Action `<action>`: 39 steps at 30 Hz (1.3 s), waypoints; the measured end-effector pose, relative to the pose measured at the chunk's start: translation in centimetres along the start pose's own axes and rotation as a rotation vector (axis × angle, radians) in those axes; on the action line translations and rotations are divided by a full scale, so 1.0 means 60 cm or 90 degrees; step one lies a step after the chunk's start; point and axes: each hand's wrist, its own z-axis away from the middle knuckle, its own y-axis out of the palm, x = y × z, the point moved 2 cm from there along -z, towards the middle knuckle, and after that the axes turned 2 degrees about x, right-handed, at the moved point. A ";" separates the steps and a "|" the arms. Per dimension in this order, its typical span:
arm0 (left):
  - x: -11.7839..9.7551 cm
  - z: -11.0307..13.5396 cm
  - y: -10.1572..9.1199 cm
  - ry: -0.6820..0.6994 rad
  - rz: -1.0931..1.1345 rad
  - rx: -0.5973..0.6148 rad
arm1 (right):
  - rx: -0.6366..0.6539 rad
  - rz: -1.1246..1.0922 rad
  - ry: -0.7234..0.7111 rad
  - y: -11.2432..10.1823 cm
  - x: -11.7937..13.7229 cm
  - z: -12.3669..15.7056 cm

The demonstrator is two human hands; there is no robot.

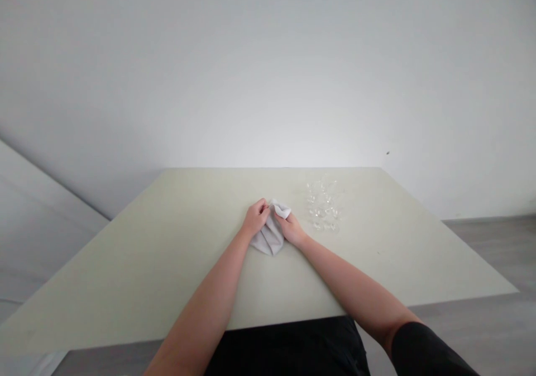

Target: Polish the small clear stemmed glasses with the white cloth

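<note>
Nearest, below the near edge of the pale cream rectangular table (167, 264), lies black clothing (288, 348), and a black sleeve (427, 348) covers the right upper arm; both bare forearms reach over that near edge toward the table's middle; there the left hand (256, 217) and the right hand (292, 229) meet on a small pale grey crumpled cloth (270, 239); the left grip is closed, fingertips pinching the cloth's upper fold; the right grip is closed too, fingers curled round the cloth's right side, with a white corner standing up above them; the cloth's lower part lies on the table between the two wrists; farther on, just right of the right hand and nearer the far edge, stands a cluster of clear glass pieces (322, 205), too faint to tell apart; beyond the far edge rises a plain white wall (268, 57); grey floor (494, 242) shows past the right edge.
</note>
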 end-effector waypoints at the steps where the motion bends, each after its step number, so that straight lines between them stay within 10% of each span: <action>1: 0.000 0.000 0.000 0.000 -0.003 0.000 | -0.001 0.003 -0.001 0.000 0.000 0.000; 39: -0.008 0.000 0.002 0.008 -0.034 0.005 | 0.032 0.037 -0.028 0.000 0.001 0.001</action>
